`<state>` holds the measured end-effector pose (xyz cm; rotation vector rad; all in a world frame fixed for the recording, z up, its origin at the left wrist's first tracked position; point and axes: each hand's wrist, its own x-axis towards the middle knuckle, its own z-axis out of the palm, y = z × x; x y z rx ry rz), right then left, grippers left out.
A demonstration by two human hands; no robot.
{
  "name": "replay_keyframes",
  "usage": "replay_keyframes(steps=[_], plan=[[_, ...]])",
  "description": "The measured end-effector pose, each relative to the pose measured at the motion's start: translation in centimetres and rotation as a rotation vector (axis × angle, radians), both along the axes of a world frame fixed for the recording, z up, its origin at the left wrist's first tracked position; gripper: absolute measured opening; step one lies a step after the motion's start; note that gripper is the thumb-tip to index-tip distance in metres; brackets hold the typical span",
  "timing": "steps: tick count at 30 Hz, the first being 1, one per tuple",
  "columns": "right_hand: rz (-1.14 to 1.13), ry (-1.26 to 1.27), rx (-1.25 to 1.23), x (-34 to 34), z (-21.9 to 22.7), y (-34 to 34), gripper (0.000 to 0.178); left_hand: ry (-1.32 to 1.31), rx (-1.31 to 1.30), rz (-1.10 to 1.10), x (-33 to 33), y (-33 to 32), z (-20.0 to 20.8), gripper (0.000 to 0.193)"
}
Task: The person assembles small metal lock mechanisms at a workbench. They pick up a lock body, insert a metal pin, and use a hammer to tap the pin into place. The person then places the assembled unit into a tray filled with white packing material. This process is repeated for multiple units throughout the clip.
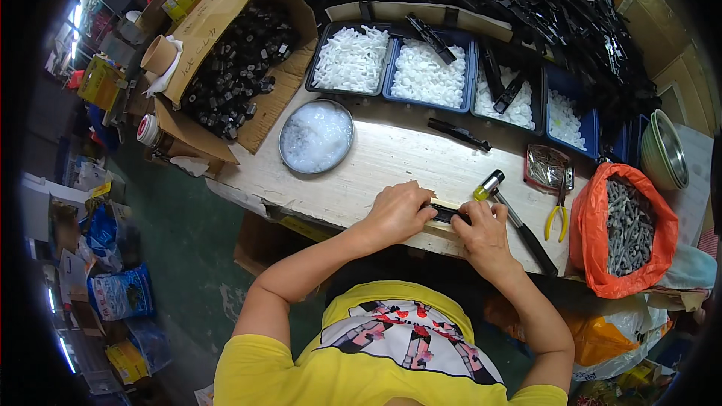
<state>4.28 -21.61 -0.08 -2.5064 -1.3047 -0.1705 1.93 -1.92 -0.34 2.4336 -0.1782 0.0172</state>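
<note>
Left hand [397,213] and right hand [485,236] grip a black part [444,214] (long axis left-right).

Passage is available over the bare bench top [395,154] at the centre of the frame, in the strip between the round dish [304,171] to the left and the loose black piece [459,135] to the right, with the row of trays [429,104] bounding its upper side. To the right of the right hand [485,234], the hammer [520,224] lies aslant across the route, and the pliers [560,204], small tray [528,162] and red bag [590,237] crowd the bench beyond it. At the upper left, the open carton [214,22] obstructs access above the dish.
</note>
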Motion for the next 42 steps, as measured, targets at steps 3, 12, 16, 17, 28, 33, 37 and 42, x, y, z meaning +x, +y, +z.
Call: replay_keyframes(steps=[3, 12, 16, 17, 28, 33, 37, 42], plan=[[-0.015, 0.027, 0.02, -0.1, -0.4, -0.2, 0.025, 0.253, -0.217, 0.084, 0.6, 1.1, 0.6, 0.02], [-0.038, 0.19, 0.183, 1.0, 0.3, -0.8, 0.023, 0.374, -0.388, 0.122, 1.3, 1.7, -0.6, 0.017], [-0.332, 0.108, 0.398, 4.7, 0.2, -3.9, 0.015, 0.159, -0.01, 0.14, 5.4, 2.3, 1.8, 0.023], [-0.419, 0.039, 0.305, 5.9, 0.7, -4.8, 0.012, 0.058, -0.006, 0.214, 7.0, 2.8, 2.4, 0.026], [-0.687, -0.049, -0.128, 11.5, -2.7, -7.7, 0.01, -0.058, 0.424, 0.285, 19.3, 3.9, 2.7, 0.025], [-0.659, -0.038, -0.035, 11.0, -2.4, -8.4, 0.006, -0.101, 0.237, 0.268, 19.4, 6.4, 0.9, 0.011], [-0.656, -0.06, -0.001, 10.8, -1.8, -8.5, 0.004, -0.198, 0.375, 0.22, 19.1, 6.0, 0.3, 0.009], [-0.628, -0.082, 0.017, 10.7, -2.2, -8.9, 0.004, -0.164, 0.341, 0.22, 19.4, 5.5, 1.2, 0.014]])
